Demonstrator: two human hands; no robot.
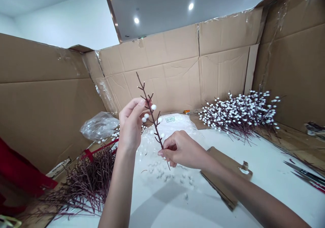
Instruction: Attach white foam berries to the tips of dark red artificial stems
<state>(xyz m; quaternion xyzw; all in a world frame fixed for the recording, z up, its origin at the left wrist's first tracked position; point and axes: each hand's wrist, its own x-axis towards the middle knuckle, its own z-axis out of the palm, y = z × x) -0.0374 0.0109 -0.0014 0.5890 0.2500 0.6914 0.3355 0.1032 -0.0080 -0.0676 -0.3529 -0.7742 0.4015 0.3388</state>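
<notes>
My right hand [180, 150] pinches the lower stem of a thin dark-red twig [151, 114] and holds it upright above the white table [254, 174]. Several small white foam balls sit on the twig's side shoots. My left hand [132, 124] is raised beside the twig, its thumb and fingers pinched at a side shoot near one white ball. Loose white balls [167, 174] lie scattered on the table below both hands.
A pile of bare dark-red twigs [88, 180] lies at the left. Finished twigs with white balls [241, 114] are heaped at the back right. Clear plastic bags [100, 124] lie behind, a cardboard piece [223, 177] lies at the right. Cardboard walls [177, 69] surround the table.
</notes>
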